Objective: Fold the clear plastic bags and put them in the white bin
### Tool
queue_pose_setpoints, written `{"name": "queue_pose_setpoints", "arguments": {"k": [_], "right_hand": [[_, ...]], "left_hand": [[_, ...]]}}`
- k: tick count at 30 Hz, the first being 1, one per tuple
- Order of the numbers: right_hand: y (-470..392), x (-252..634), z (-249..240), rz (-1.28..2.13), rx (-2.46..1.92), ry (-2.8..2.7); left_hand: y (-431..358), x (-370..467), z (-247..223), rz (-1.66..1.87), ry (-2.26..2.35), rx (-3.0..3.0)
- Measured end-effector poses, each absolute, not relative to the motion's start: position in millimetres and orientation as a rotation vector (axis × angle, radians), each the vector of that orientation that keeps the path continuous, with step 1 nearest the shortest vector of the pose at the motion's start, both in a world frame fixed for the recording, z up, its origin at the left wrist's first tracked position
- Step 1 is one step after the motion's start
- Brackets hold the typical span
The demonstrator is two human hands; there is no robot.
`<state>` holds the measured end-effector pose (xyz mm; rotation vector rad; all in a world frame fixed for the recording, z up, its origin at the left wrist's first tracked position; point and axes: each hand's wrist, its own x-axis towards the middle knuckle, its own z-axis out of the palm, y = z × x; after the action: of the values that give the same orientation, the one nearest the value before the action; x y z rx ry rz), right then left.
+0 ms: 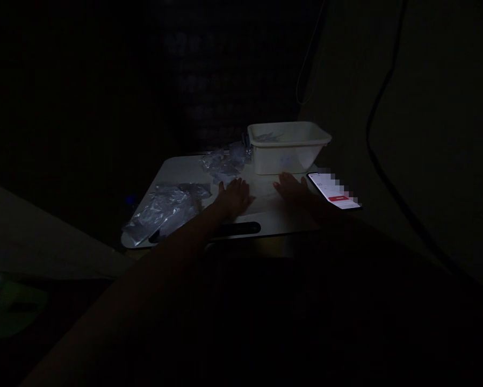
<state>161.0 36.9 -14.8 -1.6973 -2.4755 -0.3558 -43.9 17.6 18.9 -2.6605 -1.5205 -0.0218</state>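
Observation:
In dim light, my left hand (233, 198) lies over the middle of a small white table (261, 189), fingers spread, holding nothing. To its left are crumpled clear plastic bags (164, 207), and more clear plastic (223, 162) lies just beyond its fingertips. My right hand (292, 188) rests palm down near the front of a white plastic tub (283, 158), its thumb and fingers apart and nothing in them. Some clear plastic shows inside the tub. Just right of this hand a phone (332, 190) with a lit screen lies at the table's right edge.
A dark handle slot (241, 228) runs along the table's front edge. On the right, a dark cable (370, 129) hangs down the wall. Something green (13, 306) sits low at the far left. The surroundings are mostly too dark to make out.

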Motion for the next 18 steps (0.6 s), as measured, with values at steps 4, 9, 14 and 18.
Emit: {"name": "queue_pose_setpoints", "arguments": {"k": [4,9,14,18], "right_hand": [[39.9,161.8,-5.2,-0.258,-1.794,-2.355],[32.6,157.2,3.4,-0.316,-1.69,-2.437],[27.1,151.5,7.3,-0.373,-1.722,-2.417],[28.4,151.3,6.9,-0.41,-1.646,-2.46]], "left_hand": [[8.4,-36.5,39.8,-0.055,-1.264,-2.781],[-3.3,-25.5,46.2,-0.065,-1.08,-2.9],[-9.4,-7.4,40.6,0.035,-1.027,-2.867],[-12.4,7.3,35.2,0.07,-0.952,-2.817]]}}
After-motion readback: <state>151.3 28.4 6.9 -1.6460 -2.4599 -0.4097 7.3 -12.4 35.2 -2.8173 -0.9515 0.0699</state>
